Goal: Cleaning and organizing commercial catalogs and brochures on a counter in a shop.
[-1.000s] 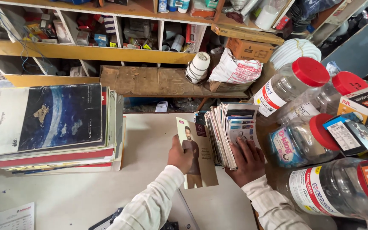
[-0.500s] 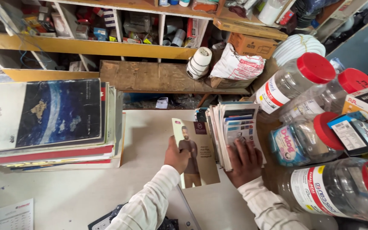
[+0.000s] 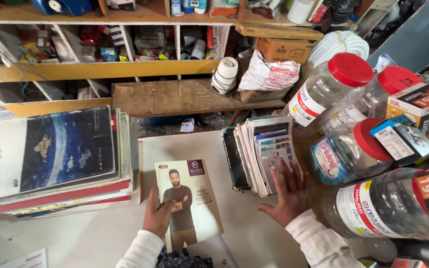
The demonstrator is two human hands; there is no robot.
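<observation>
brown carton (image 3: 284,49) on shelf; red-lidded labelled jars (image 3: 323,89) right.

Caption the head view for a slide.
Left hand holds a tan magazine flat on the counter; right hand rests on a fanned magazine stack.
</observation>
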